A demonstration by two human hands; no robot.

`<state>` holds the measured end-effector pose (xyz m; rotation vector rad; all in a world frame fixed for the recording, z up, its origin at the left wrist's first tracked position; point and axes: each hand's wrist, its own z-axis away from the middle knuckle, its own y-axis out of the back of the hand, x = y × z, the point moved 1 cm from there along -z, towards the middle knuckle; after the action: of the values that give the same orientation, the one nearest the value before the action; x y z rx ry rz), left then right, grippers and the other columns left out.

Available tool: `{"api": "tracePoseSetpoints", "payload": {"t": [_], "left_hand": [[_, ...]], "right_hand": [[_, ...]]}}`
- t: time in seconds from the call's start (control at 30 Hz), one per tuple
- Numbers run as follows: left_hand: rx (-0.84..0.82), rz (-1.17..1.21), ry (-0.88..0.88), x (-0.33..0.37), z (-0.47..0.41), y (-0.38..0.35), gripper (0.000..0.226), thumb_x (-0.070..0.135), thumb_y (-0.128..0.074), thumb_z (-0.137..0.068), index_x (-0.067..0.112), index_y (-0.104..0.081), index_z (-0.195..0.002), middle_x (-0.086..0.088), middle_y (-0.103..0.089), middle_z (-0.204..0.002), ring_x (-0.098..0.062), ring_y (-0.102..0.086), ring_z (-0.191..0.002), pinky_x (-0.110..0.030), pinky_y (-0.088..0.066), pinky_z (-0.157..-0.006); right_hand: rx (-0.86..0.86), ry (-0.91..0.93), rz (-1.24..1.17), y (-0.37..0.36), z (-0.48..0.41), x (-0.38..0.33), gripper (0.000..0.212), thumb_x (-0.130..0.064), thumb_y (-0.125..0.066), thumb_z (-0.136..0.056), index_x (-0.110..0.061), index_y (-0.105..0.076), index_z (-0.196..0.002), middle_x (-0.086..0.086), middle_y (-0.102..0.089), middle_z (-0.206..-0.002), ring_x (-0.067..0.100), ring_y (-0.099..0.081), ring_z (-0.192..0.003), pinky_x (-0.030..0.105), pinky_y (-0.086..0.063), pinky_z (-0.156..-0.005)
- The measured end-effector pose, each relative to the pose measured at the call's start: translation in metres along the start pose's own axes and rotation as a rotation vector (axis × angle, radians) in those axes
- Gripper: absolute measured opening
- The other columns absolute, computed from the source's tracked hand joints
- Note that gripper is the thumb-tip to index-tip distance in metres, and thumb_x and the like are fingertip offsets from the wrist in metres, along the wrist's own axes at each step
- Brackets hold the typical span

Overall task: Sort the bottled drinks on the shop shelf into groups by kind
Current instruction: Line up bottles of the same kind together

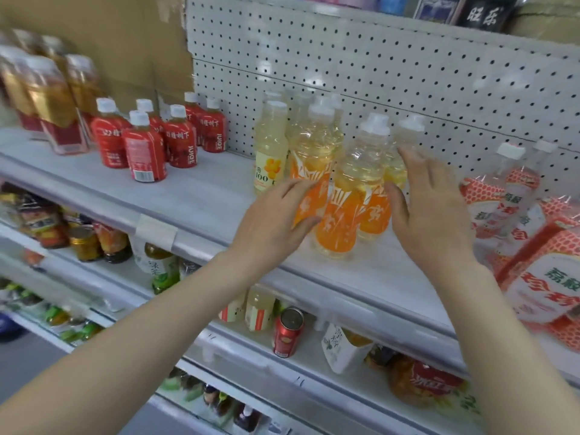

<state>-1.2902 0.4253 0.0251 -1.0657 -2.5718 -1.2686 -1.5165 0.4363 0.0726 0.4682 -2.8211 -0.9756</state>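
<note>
A cluster of orange-labelled bottles (340, 211) with pale yellow drink stands mid-shelf. My left hand (276, 219) lies with straight fingers against the left bottle of that cluster. My right hand (430, 208) is spread on the cluster's right side, fingers straight, touching or just off the bottles. A pale lemon bottle (270, 152) stands behind to the left. Several red juice bottles (147, 146) stand further left, and amber gold-labelled bottles (50, 102) at the far left. Clear bottles with red-and-white labels (514, 196) stand at the right.
The white shelf board (201, 196) has a pegboard back (408, 73). A red-and-white multipack (546, 277) sits at the right edge. Lower shelves hold jars, a red can (288, 331), green tea bottles (160, 265) and a white carton (342, 350).
</note>
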Motion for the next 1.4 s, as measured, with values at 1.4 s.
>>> {"api": "tracePoseSetpoints", "payload": {"t": [1.4], "left_hand": [[-0.057,-0.037,-0.169,-0.274,-0.134,0.126,0.052,0.035,-0.064,-0.092,0.019,-0.052,-0.139,-0.005,-0.054,-0.136,-0.027,-0.049,-0.124,-0.038,-0.040,-0.102]], "right_hand": [[-0.020,-0.773,-0.163,-0.205,-0.141,-0.178,0.092,-0.024,-0.063,-0.097,-0.018,0.004,-0.159,0.018,-0.039,-0.152,0.040,-0.051,-0.127,0.051,-0.047,-0.101]]}}
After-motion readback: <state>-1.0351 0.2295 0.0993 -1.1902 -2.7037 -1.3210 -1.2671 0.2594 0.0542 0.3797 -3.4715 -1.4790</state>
